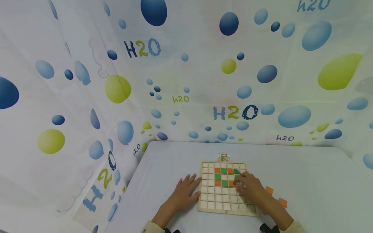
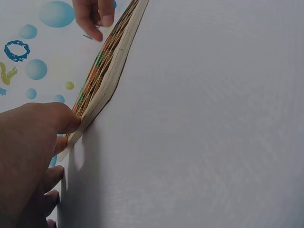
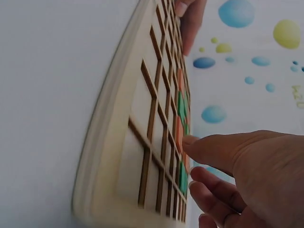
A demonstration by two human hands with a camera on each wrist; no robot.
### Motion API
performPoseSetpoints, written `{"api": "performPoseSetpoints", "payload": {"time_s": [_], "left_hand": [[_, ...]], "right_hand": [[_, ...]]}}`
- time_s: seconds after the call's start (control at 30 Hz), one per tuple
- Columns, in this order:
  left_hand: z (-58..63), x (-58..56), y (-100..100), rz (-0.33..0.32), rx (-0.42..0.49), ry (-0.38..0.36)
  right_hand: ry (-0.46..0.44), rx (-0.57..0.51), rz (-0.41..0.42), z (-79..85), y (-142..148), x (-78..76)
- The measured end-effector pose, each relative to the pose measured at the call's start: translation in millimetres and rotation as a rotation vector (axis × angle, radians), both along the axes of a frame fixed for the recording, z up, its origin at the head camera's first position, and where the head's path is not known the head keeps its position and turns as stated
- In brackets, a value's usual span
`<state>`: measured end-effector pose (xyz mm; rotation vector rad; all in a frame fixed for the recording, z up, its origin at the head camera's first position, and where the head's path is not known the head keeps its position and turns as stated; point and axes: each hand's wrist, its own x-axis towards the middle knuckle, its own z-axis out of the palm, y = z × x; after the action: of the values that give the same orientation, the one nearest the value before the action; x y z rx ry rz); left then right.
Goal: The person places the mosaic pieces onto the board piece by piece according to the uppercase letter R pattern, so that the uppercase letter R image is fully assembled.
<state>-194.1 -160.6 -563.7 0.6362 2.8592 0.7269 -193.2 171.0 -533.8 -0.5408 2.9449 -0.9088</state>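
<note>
My left hand (image 1: 184, 193) lies spread at the left edge of the board (image 1: 212, 197). My right hand (image 1: 251, 187) is half-curled, thumb at 1 orange tile (image 3: 179, 134) on it; I can't tell if it grips any. Tiles look light, stiff, best edge-pinched. 2 loose tiles (image 1: 283, 202) lie right, by my forearm; a card (image 1: 223, 157) sits beyond.

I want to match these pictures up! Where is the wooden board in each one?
Head: the wooden board lies low in the picture, a bit right of the middle.
Left wrist: seen from its side, the board slants from the top down to the left hand.
Right wrist: the board looks tall, a bit left of the middle.
Shared landmark: the orange and green squares on the board show in all three.
</note>
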Motion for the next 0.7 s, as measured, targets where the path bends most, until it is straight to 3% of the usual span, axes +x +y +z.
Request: {"api": "performPoseSetpoints", "payload": {"time_s": [0.27,0.43,0.57,0.7], "left_hand": [[3.7,2.6,2.4,-0.001,0.013,0.006],[3.7,3.0,3.4,-0.003,0.02,0.006],[4.0,2.4,2.9,-0.002,0.01,0.012],[5.6,2.7,2.6,0.001,0.011,0.017]], "right_hand": [[-0.114,0.055,-0.125,5.7,57.3,8.6],[-0.178,0.101,-0.152,6.2,91.0,17.0],[-0.215,0.15,-0.158,6.4,101.0,23.1],[-0.154,0.148,-0.175,2.6,93.1,22.7]]}}
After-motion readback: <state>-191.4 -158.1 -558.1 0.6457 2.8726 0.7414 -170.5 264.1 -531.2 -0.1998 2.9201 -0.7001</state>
